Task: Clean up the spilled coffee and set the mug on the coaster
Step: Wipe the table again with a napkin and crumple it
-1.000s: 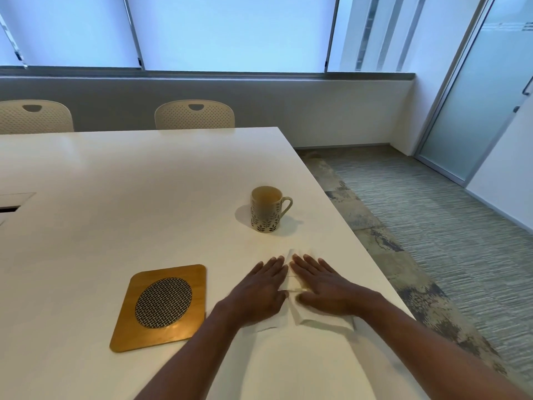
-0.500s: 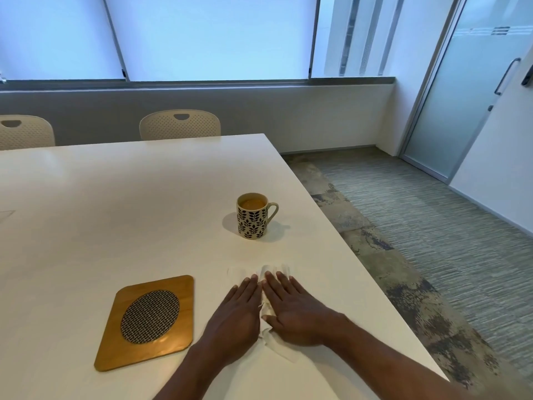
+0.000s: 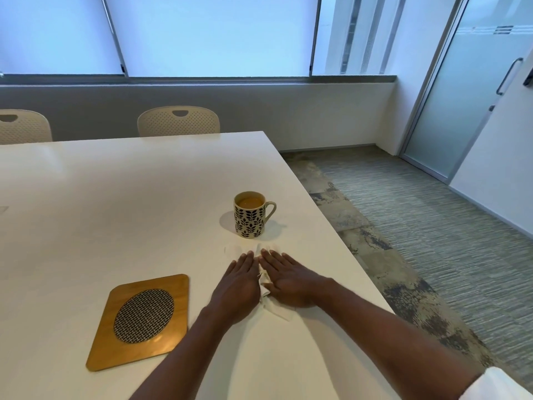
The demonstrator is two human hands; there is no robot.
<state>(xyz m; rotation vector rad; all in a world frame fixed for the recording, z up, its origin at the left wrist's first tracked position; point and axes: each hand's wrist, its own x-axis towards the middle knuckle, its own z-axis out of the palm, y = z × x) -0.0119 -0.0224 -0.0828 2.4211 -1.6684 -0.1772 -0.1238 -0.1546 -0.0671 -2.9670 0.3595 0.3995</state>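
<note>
A cream mug [image 3: 250, 215] with a dark leaf pattern stands upright on the white table [image 3: 115, 203], coffee inside, handle to the right. Just in front of it, my left hand [image 3: 237, 281] and my right hand [image 3: 288, 278] lie flat side by side, fingers extended, pressing a white paper napkin [image 3: 275, 306] onto the tabletop. The napkin shows between and behind the hands, and its far edge peeks out beyond the fingertips. To the left lies the wooden coaster [image 3: 141, 320] with a dark woven oval in its middle, nothing on it.
The table's right edge runs close to my right arm, with patterned carpet [image 3: 432, 226] beyond. Two cream chairs [image 3: 178, 122] stand at the far side under the windows. A frosted glass door [image 3: 473, 90] is at the right.
Both hands have slid the napkin forward along the table toward the mug, and the napkin is more bunched between them. My view has shifted a little to the right.
</note>
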